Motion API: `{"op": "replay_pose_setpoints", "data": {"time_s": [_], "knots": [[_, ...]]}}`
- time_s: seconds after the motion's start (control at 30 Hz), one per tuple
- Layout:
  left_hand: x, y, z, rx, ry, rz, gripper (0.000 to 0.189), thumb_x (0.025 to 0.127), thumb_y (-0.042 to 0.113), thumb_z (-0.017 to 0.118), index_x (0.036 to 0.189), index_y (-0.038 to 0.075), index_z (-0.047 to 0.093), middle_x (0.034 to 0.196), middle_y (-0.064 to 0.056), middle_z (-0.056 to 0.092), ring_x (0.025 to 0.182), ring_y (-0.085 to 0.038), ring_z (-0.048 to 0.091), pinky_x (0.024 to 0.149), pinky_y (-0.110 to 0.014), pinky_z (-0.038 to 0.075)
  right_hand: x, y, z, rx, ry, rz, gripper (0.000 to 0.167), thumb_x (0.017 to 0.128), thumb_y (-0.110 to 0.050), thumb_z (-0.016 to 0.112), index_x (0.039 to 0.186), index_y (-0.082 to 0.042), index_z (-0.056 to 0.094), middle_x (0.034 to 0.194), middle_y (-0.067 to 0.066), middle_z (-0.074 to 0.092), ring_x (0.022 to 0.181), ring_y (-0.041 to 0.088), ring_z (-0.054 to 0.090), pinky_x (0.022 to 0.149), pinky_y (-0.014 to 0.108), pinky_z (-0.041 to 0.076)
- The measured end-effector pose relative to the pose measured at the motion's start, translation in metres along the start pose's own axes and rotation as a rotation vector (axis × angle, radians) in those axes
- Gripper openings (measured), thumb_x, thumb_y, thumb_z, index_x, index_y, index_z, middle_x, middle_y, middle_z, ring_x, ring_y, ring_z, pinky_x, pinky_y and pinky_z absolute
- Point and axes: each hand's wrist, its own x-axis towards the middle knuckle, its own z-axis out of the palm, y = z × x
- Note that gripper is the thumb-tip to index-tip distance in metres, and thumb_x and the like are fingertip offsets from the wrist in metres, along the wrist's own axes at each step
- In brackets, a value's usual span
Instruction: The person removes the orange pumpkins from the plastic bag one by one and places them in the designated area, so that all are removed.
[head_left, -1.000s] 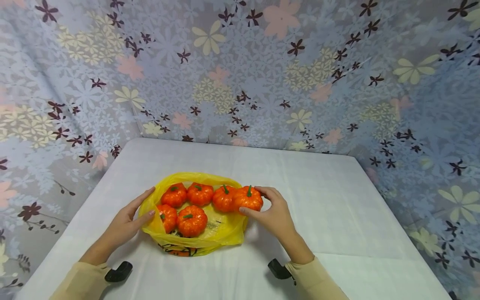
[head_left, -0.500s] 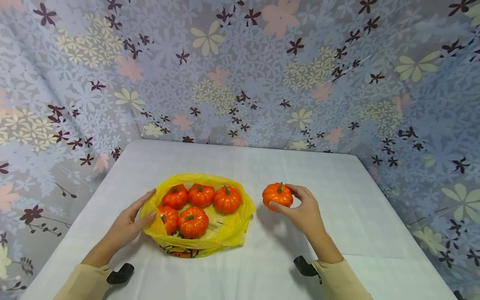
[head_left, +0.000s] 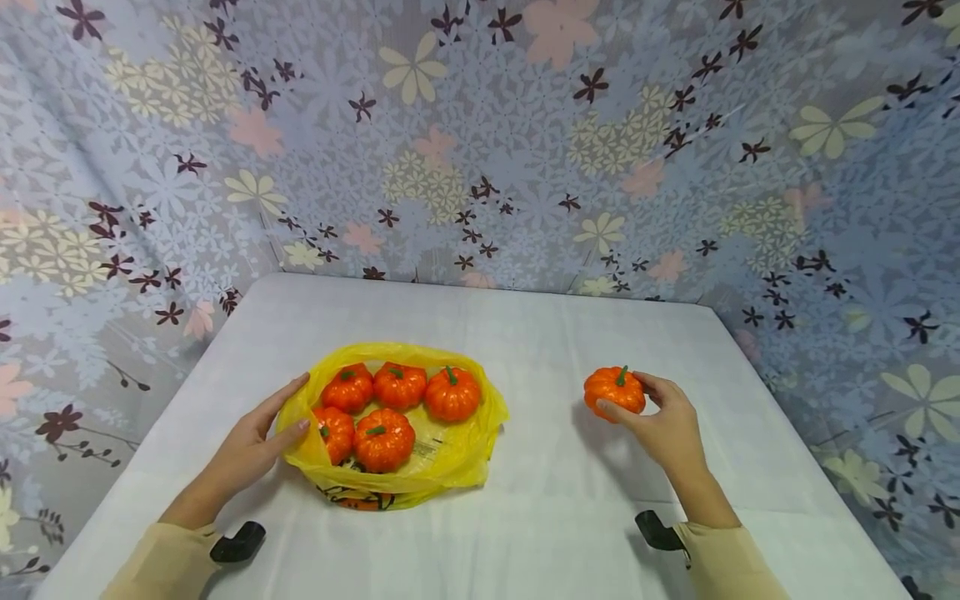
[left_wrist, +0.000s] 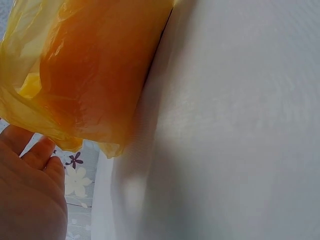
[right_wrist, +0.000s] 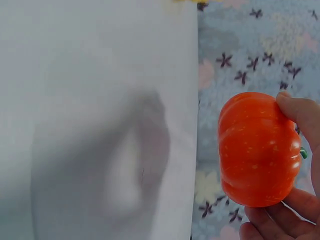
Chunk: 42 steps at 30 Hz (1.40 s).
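Observation:
A yellow plastic bag (head_left: 450, 475) lies open-mouthed on the white table, with several small orange pumpkins (head_left: 385, 442) inside. At the bag's left rim, my left hand (head_left: 243, 454) holds the edge, thumb over it and fingers along the outer side. The left wrist view has its fingers (left_wrist: 37, 152) against the thin plastic. To the right of the bag, my right hand (head_left: 663, 421) grips one orange pumpkin (head_left: 611, 392) with a green stem, raised over the table. In the right wrist view, the thumb is on one side of this pumpkin (right_wrist: 260, 150) and the fingers on the other.
The table (head_left: 555, 533) is covered in white cloth. Floral-patterned fabric (head_left: 510, 150) stands behind it and at both sides. Black devices (head_left: 238, 542) sit at both wrists.
My right hand has carried the pumpkin rightward from the bag's right edge, away over the table. The left hand has stayed at the bag's left rim.

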Motion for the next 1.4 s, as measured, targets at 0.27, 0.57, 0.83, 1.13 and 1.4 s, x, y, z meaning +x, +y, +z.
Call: {"op": "replay_pose_setpoints", "data": {"time_s": [0.27,0.57,0.83,1.13,1.4], "knots": [[-0.001,0.000,0.001,-0.001,-0.002,-0.014,0.064,0.101,0.020,0.062,0.158,0.012,0.034,0.162,-0.016,0.028,0.148,-0.045,0.017,0.113,-0.071,0.014,0.010,0.029,-0.019,-0.093,0.007,0.099,0.092,0.084,-0.055,0.077,0.146,0.006,0.046,0.143,0.030,0.046,0.130,0.049,0.042,0.105,0.063,0.039],[0.002,0.004,-0.001,0.015,-0.001,-0.016,0.064,0.101,0.021,0.062,0.158,0.012,0.033,0.162,-0.017,0.028,0.148,-0.045,0.017,0.113,-0.071,0.013,0.020,0.053,-0.031,-0.131,0.014,0.207,0.095,0.086,-0.055,0.074,0.148,0.008,0.041,0.144,0.033,0.044,0.131,0.050,0.039,0.106,0.063,0.038],[0.001,0.005,0.000,0.006,0.002,-0.004,0.064,0.102,0.020,0.061,0.158,0.010,0.034,0.162,-0.017,0.028,0.147,-0.047,0.017,0.113,-0.071,0.013,0.028,0.074,-0.047,-0.170,0.017,0.257,0.099,0.087,-0.060,0.071,0.148,0.010,0.039,0.146,0.035,0.042,0.132,0.051,0.038,0.106,0.064,0.036],[0.002,0.006,0.001,0.006,-0.002,-0.014,0.064,0.102,0.021,0.061,0.159,0.011,0.032,0.163,-0.016,0.027,0.148,-0.044,0.016,0.114,-0.070,0.014,0.028,0.089,-0.055,-0.184,0.004,0.342,0.100,0.089,-0.062,0.067,0.150,0.010,0.034,0.148,0.036,0.038,0.135,0.052,0.034,0.109,0.063,0.033],[0.003,0.004,0.002,0.002,0.001,-0.015,0.064,0.102,0.022,0.061,0.159,0.011,0.033,0.163,-0.016,0.027,0.148,-0.044,0.017,0.113,-0.070,0.014,0.031,0.097,-0.059,-0.152,0.013,0.384,0.102,0.088,-0.062,0.066,0.151,0.011,0.032,0.151,0.035,0.034,0.136,0.052,0.033,0.110,0.062,0.034]]}}
